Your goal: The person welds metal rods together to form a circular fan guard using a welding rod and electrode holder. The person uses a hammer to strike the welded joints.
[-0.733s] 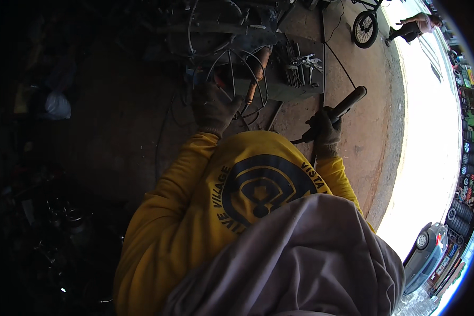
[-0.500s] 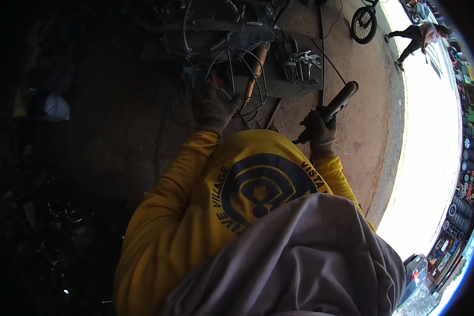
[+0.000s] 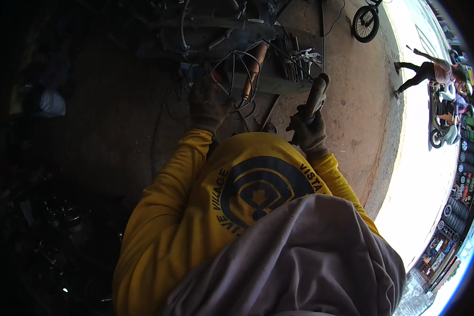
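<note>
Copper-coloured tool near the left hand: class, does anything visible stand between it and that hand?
Yes: in this view, thin dark loops run between the left hand and the copper-coloured tool; their depth is unclear.

open floor [image 3: 358, 100] right of right hand [image 3: 308, 130], looped cables [image 3: 233, 68] and orange tool [image 3: 255, 66] crowding the left hand [image 3: 208, 108]

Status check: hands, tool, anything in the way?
Right gloved hand gripping apparent welding electrode holder. Left gloved hand at wire loops, grip unclear. Wire loops partly crossing orange cylindrical tool.
</note>
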`<action>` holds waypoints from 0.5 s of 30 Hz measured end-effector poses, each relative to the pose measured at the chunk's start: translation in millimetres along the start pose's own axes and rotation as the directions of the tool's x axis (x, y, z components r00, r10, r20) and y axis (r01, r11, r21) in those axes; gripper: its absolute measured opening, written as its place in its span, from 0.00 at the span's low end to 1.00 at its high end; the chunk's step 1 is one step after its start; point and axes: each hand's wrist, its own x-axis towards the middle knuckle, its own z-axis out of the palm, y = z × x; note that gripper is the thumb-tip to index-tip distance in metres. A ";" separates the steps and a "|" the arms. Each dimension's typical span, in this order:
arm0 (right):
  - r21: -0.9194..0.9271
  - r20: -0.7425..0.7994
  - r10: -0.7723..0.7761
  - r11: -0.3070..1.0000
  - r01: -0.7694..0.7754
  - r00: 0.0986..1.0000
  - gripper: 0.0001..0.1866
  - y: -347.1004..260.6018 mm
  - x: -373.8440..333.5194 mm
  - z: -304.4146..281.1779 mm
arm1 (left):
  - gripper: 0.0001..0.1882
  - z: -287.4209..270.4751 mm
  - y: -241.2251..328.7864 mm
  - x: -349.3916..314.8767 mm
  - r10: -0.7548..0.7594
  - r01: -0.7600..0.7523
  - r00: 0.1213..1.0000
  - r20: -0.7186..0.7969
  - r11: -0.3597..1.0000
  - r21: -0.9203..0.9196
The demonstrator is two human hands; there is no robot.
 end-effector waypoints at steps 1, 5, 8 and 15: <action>-0.006 0.002 0.009 1.000 -0.009 1.000 0.22 -1.6 -0.7 0.9 | 0.31 1.4 -3.7 0.9 0.031 -0.032 0.999 -0.020 0.999 -0.015; -0.104 0.042 0.037 0.994 -0.033 0.998 0.22 -7.7 -6.1 5.3 | 0.29 11.6 -15.7 -4.1 0.006 -0.006 0.999 -0.048 1.000 -0.006; -0.140 0.049 0.053 0.989 -0.046 0.997 0.22 -11.2 -9.7 6.6 | 0.28 21.2 -24.9 -12.1 0.030 -0.034 0.996 -0.083 0.998 -0.054; -0.174 0.057 0.149 0.975 -0.137 0.987 0.22 -9.5 -14.9 6.6 | 0.30 26.0 -33.7 -15.3 0.129 -0.133 0.987 -0.095 0.991 -0.034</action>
